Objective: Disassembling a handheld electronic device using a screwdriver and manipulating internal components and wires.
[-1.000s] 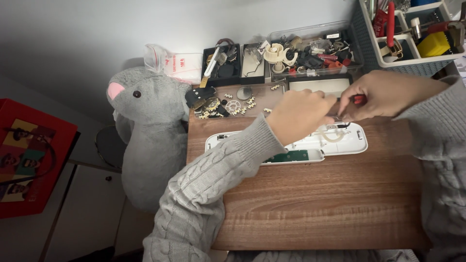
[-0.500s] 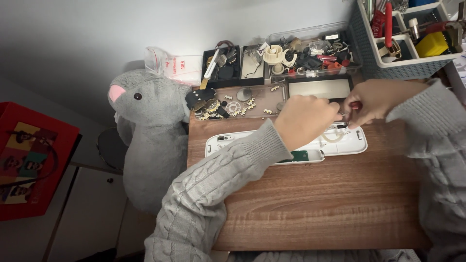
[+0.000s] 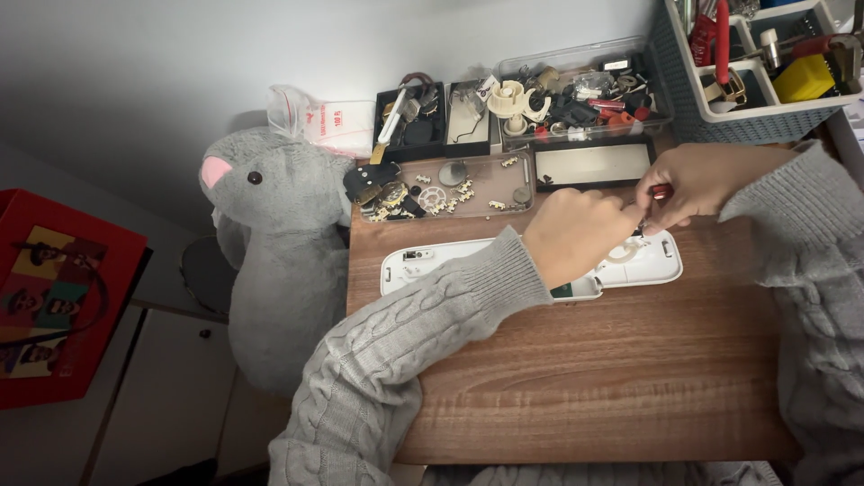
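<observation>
A long white plastic device shell [image 3: 423,264] lies open on the wooden table [image 3: 612,378], with a green circuit board showing at its near edge. My left hand [image 3: 576,236] rests on the shell's middle, fingers curled and pressing down. My right hand [image 3: 697,184] is closed around a red-handled screwdriver [image 3: 661,191] whose tip points down into the shell's right part. Both hands meet over the shell, and the tip is hidden between my fingers.
A clear tray [image 3: 468,184] of small parts and gears, black boxes [image 3: 432,121], a clear box of assorted bits [image 3: 585,85] and a grey tool basket [image 3: 747,81] line the back. A grey plush mouse [image 3: 279,234] sits at the table's left edge. A red box [image 3: 54,306] stands at far left.
My hands have stayed together over the white shell. The right hand has shifted slightly with the screwdriver while the left keeps pressing on the shell.
</observation>
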